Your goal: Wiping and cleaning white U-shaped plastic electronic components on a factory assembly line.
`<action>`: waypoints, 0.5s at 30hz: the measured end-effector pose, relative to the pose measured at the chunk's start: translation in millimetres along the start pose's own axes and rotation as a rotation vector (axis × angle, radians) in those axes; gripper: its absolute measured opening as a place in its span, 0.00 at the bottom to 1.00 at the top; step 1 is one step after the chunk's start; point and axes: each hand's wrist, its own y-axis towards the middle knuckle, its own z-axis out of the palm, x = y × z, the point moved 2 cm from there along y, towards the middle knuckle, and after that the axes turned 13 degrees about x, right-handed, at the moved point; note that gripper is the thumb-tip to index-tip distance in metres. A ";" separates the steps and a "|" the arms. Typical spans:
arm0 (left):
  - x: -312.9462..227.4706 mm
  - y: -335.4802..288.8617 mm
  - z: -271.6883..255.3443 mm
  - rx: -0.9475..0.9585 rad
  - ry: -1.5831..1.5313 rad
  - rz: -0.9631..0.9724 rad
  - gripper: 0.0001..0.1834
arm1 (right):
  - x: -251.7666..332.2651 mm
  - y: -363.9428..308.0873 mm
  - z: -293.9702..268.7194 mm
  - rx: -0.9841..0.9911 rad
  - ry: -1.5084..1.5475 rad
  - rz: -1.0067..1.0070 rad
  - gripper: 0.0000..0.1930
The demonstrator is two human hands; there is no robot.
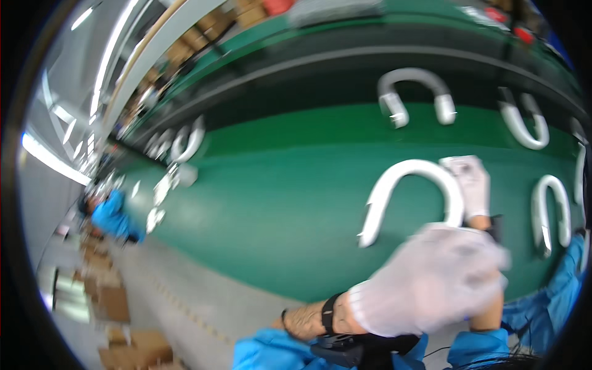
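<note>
A white U-shaped tube [414, 168] lies on the green work surface with its curve facing away from me. My left hand [431, 280], in a white glove, is close to me and smeared by motion. It covers the lower end of the tube's right leg; whether it grips it I cannot tell. Farther off, my right hand [473, 182], also gloved, is beside the tube's right outer curve. Its fingers are bent and pressed together; anything in them is too small to make out. My left hand crosses in front of my right forearm.
More U-shaped pieces stand around: one at the far edge [412, 75], others at right [550, 213] and far right [526, 126]. Several lie farther left along the green belt-like surface [277, 216]. A co-worker in blue [114, 216] is at far left, a blue sleeve [555, 283] at right.
</note>
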 end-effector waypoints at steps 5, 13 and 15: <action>-64.6 21.6 -24.5 0.404 0.292 -0.189 0.09 | 20.2 0.5 -9.0 0.005 -0.431 0.158 0.15; -98.5 7.0 -60.9 0.360 0.067 -0.220 0.08 | 55.6 7.1 24.0 -0.036 -0.574 0.157 0.22; -95.6 -0.2 -61.6 0.358 0.035 -0.218 0.07 | 60.7 5.9 24.8 -0.037 -0.558 0.180 0.22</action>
